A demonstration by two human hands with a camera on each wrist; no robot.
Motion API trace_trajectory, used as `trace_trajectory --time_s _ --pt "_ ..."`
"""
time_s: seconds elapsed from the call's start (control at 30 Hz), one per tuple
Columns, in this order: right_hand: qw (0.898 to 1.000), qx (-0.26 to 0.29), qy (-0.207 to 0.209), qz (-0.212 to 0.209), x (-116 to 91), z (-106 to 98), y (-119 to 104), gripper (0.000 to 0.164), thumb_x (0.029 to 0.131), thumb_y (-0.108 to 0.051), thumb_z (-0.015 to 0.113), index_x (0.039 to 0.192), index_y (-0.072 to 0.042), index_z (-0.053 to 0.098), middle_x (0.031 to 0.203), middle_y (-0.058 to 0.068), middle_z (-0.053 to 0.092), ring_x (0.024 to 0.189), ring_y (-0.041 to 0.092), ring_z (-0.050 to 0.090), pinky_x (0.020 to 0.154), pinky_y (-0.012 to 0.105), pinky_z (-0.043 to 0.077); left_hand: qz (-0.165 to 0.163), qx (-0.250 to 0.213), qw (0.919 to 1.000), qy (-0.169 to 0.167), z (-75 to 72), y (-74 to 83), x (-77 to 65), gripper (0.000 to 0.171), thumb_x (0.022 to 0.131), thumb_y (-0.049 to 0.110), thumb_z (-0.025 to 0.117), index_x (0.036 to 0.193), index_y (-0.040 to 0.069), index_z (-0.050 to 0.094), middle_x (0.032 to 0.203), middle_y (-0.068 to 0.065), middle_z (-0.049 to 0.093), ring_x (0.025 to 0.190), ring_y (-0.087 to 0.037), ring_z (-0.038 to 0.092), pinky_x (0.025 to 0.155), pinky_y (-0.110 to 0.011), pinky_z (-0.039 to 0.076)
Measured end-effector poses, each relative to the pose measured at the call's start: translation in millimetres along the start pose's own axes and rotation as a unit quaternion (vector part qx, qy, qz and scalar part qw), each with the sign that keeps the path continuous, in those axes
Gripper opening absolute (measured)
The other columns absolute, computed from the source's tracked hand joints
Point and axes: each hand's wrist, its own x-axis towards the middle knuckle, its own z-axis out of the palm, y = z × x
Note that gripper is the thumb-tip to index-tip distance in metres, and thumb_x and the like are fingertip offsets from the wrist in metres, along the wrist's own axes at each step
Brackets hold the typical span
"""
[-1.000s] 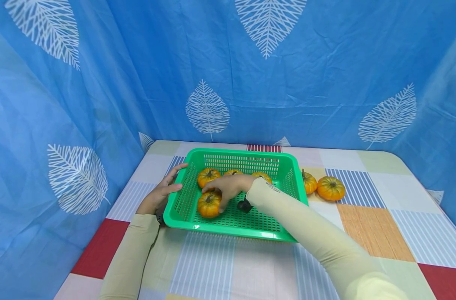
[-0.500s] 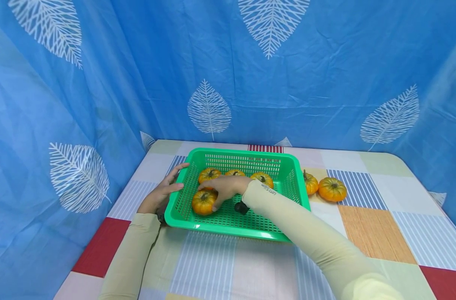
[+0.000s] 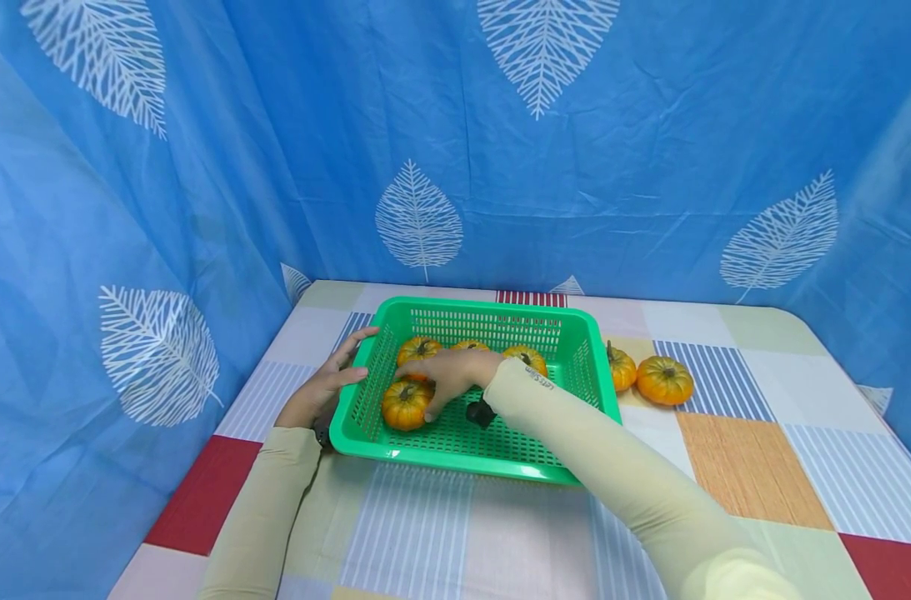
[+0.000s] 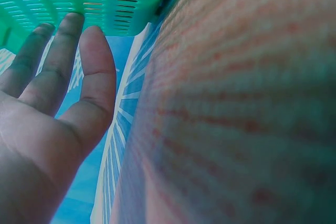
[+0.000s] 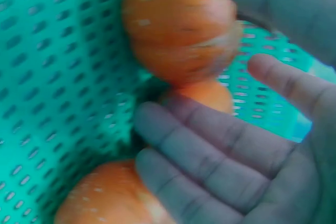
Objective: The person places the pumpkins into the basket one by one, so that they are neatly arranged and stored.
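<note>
In the head view a green plastic basket (image 3: pixel 466 475) holds several small orange pumpkins. Inside its left end, my right hand (image 3: pixel 449 372) reaches over the front-left pumpkin (image 3: pixel 406 406), thumb beside it. The right wrist view shows the right hand's fingers (image 5: pixel 210 156) mostly straight, not curled round a pumpkin. Behind are a back-left pumpkin (image 3: pixel 418 350), a middle pumpkin (image 3: pixel 470 345), partly hidden, and another pumpkin (image 3: pixel 526 358) near the right sleeve. My left hand (image 3: pixel 326 385) is at the basket's left side, fingers extended; in the left wrist view its fingertips (image 4: pixel 71 22) overlap the slotted wall.
Outside the basket's right end sit two more pumpkins, one pumpkin (image 3: pixel 620 367) against the wall and one pumpkin (image 3: pixel 664 381) beside it. A patchwork-patterned cloth (image 3: pixel 530 533) covers the table. Blue curtains (image 3: pixel 635 167) with white leaf prints enclose the back and sides.
The front-left pumpkin has shifted slightly left inside the basket with my right hand, then stayed put over the last half second. My left hand has kept its place by the basket.
</note>
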Motion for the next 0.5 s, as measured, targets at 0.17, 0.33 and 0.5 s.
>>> trace_trajectory --time_s 0.17,0.33,0.5 --pt "1.0 0.022 -0.002 0.001 -10.2 -7.0 -2.9 0.082 0.1 -0.023 0.082 0.17 -0.02 0.037 0.172 0.009 0.039 0.153 0.031 0.045 0.128 0.05 0.038 -0.002 0.021 0.9997 0.009 0.8 0.3 -0.8 0.084 0.106 0.044 0.067 0.17 0.015 0.021 0.17 -0.034 0.016 0.13 -0.009 0.054 0.106 -0.03 0.056" --pt "0.999 0.035 -0.002 0.0 -23.5 -13.1 -5.8 0.077 0.101 -0.022 0.081 0.167 -0.016 0.042 0.165 0.012 0.049 0.147 0.03 0.052 0.124 0.05 0.044 -0.012 0.02 0.9996 0.017 1.5 0.6 -1.9 0.084 0.105 0.043 0.068 0.17 0.016 0.021 0.171 -0.032 0.017 0.128 -0.01 0.055 0.104 -0.031 0.058" --pt "0.998 0.049 0.015 -0.025 -38.7 -20.2 -4.3 0.073 0.102 -0.022 0.079 0.165 -0.011 0.044 0.168 0.012 0.045 0.142 0.035 0.057 0.12 0.047 0.048 -0.012 0.001 0.9999 0.012 2.7 1.5 -2.1 0.077 0.106 0.042 0.068 0.168 0.023 0.026 0.169 -0.032 0.019 0.126 -0.01 0.058 0.103 -0.03 0.059"
